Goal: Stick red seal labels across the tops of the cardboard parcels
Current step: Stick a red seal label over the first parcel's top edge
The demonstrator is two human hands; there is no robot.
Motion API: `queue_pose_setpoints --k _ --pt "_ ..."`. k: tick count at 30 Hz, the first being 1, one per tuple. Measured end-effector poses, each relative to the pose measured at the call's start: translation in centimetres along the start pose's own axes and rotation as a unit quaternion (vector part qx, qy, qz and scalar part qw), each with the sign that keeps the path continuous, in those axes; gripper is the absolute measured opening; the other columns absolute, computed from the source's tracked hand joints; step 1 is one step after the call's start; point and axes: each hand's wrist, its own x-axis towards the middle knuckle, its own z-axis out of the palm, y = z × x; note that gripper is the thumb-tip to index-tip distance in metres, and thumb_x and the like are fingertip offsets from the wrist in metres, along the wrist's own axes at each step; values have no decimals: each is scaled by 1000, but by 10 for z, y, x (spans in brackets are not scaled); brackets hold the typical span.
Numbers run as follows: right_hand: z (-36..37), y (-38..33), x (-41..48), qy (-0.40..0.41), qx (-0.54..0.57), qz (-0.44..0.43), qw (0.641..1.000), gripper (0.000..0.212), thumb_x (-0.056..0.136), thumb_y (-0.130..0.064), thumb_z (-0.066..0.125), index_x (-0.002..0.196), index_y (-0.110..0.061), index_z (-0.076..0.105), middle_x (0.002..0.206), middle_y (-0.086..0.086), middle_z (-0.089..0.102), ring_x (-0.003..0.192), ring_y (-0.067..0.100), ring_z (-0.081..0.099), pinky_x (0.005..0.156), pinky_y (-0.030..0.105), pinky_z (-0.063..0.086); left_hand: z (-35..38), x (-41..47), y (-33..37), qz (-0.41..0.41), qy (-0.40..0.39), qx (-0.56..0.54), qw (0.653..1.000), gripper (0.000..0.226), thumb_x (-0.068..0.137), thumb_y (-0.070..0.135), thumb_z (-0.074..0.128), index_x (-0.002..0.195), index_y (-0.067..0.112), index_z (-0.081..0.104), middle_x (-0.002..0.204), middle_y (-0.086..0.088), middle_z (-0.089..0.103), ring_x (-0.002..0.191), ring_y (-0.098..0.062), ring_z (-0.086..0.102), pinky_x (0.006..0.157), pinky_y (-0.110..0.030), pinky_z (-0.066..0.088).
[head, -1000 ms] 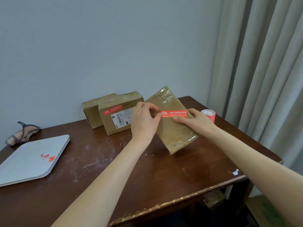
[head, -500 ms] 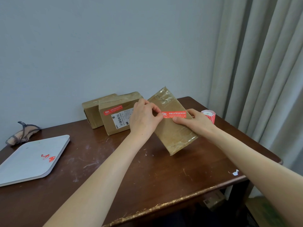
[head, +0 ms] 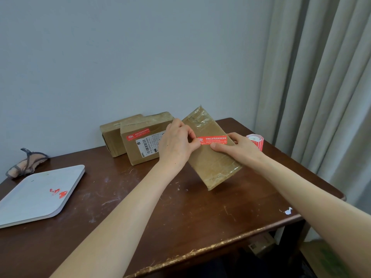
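While the right grip (head: 239,146) clasped the brown cardboard parcel (head: 212,165) steady mid-frame, the left grip (head: 176,143) pinched the red seal label (head: 214,139).

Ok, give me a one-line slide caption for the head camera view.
Left hand pinches a red label onto a tilted parcel gripped by the right hand; a labelled parcel stands behind.
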Motion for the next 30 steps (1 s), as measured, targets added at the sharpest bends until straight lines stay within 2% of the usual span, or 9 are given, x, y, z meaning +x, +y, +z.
queue_pose_setpoints --k 7,9,10,12,14,17,20,26,30 --pt "0 -2 1 -2 -10 -1 1000 72 68 -66 71 126 -28 53 113 -8 64 100 12 63 92 39 53 1 -1 -5 -7 -1 -24 1000 14 83 31 66 82 17 62 97 6 48 89 -9 46 62 -24 36" --pt "0 -1 1 -3 -8 1 1000 74 67 -66 71 127 -28 54 112 -8 64 100 12 64 91 39 53 -1 -3 -7 -15 12 -62 998 9 84 26 64 85 18 60 99 5 50 83 -10 50 66 -26 42" --pt "0 -1 1 -3 -6 2 1000 73 67 -66 72 127 -28 54 112 -8 64 100 12 64 91 39 53 -2 -4 -9 -15 24 -81 996 6 85 21 63 88 18 60 99 5 51 79 -10 52 70 -28 46" --pt "0 -1 1 -2 -6 3 1000 71 67 -66 72 125 -28 54 111 -8 64 99 12 64 91 38 53 -3 -8 -12 -6 42 -99 994 13 86 15 60 98 19 63 100 6 53 75 -6 51 74 -24 46" --pt "-1 0 1 -1 -5 5 1000 69 67 -66 72 123 -29 54 110 -9 64 100 12 63 91 38 53 0 -12 -14 14 48 -96 994 22 88 18 61 108 20 67 100 9 53 76 -3 49 73 -18 40" --pt "0 1 2 1 -2 6 1000 71 64 -68 72 122 -31 54 111 -9 64 101 13 63 92 40 53 5 -18 -14 32 58 -81 995 27 88 26 63 114 21 68 96 12 52 79 -4 51 72 -19 41" --pt "-1 1 1 1 -2 7 1000 69 67 -66 72 123 -30 53 112 -8 64 102 13 63 92 40 53 6 -18 -11 25 66 -92 993 24 87 27 65 109 20 71 94 12 55 78 -5 53 73 -21 45" --pt "-1 -1 0 3 -15 4 1000 70 69 -66 70 125 -30 53 112 -8 63 102 13 62 92 39 53 0 -10 -3 -5 51 -113 992 5 84 24 68 85 22 72 88 10 57 74 -6 53 71 -23 45" --pt "-1 -2 0 0 -18 5 1000 70 67 -67 70 124 -30 53 112 -8 63 101 14 63 92 40 53 -1 -5 -2 -27 24 -102 994 6 85 22 65 80 20 67 89 8 57 76 -9 52 70 -24 44"
